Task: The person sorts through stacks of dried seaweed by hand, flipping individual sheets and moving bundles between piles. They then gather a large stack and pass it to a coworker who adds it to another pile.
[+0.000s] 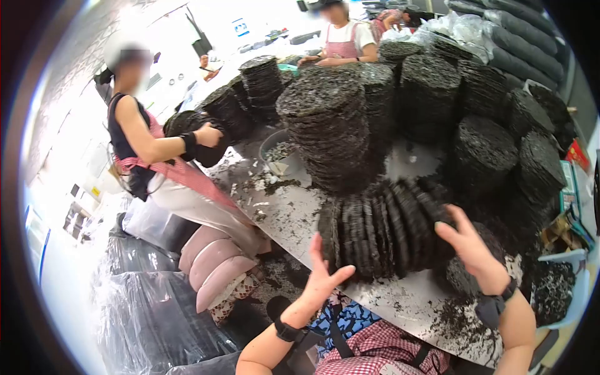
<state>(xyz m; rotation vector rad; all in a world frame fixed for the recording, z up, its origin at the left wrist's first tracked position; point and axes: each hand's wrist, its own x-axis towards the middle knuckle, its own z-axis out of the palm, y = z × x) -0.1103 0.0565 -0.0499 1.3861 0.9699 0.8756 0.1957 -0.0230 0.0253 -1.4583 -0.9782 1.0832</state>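
Note:
A row of round dark dried seaweed sheets (384, 231) stands on edge on the metal table in front of me, its discs fanned a little apart and slightly blurred. My left hand (324, 275) is at the near left end of this row, thumb and fingers spread. At the row's right end is my right hand (469, 247), its fingers also apart and the fingertips right at the outer discs. Just behind the row rises a tall upright stack of the same seaweed (322, 125). Dark bands circle both my wrists.
More seaweed stacks (481, 153) crowd the table's (290, 215) right and back. A grey bowl (275, 150) of scraps sits left of the tall stack; a blue bin (581, 281) of dark scraps is at right. One co-worker (140, 125) handles seaweed at left; others are behind.

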